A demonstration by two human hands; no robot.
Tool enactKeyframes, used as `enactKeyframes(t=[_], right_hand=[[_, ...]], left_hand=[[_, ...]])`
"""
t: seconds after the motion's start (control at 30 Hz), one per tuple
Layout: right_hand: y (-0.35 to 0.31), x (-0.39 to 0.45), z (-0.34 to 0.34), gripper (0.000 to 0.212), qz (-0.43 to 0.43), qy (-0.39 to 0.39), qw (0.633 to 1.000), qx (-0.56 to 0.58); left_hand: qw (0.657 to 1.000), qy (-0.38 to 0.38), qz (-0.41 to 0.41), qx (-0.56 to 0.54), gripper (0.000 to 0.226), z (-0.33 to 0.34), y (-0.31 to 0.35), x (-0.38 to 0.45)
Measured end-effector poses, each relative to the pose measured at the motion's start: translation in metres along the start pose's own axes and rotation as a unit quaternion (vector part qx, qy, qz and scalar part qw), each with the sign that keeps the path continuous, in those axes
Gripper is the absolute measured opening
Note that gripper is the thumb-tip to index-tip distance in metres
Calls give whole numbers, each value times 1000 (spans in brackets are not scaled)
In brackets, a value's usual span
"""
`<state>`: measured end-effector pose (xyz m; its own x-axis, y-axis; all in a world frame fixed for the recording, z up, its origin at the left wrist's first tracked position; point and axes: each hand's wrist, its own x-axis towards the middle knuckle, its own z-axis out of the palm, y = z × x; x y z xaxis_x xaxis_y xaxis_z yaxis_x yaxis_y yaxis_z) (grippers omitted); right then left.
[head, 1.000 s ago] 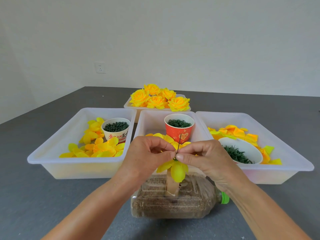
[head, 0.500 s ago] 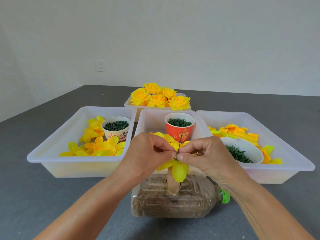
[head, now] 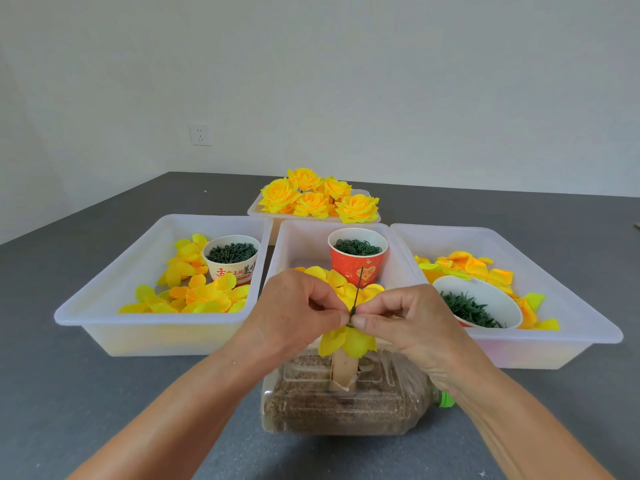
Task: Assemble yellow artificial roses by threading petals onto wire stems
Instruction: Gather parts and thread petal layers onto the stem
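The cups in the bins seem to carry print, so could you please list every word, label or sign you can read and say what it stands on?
White paper cup, left bin: large red Chinese characters, too blurred to quote.
Red paper cup, middle bin: gold heart with characters inside, too small to read.
Nothing else shows text.

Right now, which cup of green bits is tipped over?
The white cup in the right tray is tipped toward the camera; the red cup and the printed white cup stand upright.
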<state>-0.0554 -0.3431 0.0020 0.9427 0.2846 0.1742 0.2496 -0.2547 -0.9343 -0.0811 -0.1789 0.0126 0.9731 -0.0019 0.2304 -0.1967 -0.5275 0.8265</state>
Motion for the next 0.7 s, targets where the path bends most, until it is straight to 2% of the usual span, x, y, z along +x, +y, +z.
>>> enactKeyframes(t=[0.27,0.37,0.43,0.53,0.63,0.7], right_hand=[[-1,-6,-1,7,-12,19,999,-37],[3,-13,-1,21,5,37,996,-77],[5,-18,-1,32,39,15,995,-89],[8,-22,-1,36,95,-37,994,-38],[10,-21,-1,35,119,-39,991,43],[10,-19,-2,34,112,-27,992,48]], left_hand=[[999,-13,0,-37,22,-2,0,-1],[999,-11,7,-46,21,-2,0,0],[999,-17,17,-41,20,-2,1,1],[999,-34,23,-30,20,-1,1,2],[997,-47,8,-67,12,0,-2,2],[995,-55,6,-86,8,1,-4,3]])
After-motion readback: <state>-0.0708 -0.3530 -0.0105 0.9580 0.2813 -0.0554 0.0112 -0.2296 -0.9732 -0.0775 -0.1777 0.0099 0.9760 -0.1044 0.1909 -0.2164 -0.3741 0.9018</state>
